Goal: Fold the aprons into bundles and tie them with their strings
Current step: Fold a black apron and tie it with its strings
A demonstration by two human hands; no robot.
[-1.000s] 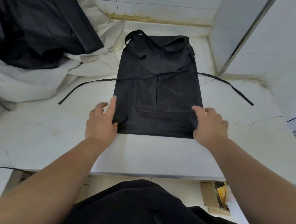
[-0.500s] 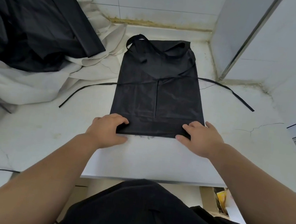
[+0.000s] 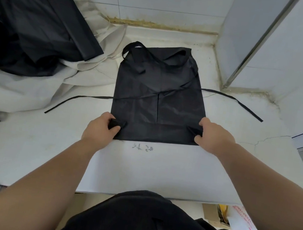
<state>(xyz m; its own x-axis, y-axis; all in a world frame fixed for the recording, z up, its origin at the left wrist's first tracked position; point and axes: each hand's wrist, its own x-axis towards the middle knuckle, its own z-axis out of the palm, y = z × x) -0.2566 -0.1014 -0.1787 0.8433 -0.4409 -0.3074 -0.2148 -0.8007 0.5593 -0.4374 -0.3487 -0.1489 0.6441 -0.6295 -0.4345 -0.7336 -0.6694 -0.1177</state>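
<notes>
We see left hand and right hand each pinching the black apron's near corners, fabric bunched between fingers.

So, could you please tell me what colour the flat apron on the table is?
The apron is plain black; head view.

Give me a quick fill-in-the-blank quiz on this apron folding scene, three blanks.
The left hand and the right hand each pinch a near ____ of the black apron lying on the counter.
One apron string trails right; the other string trails ____.
The dark pile at far left rests on a cloth coloured ____.
Missing words: corner; left; white.
</notes>
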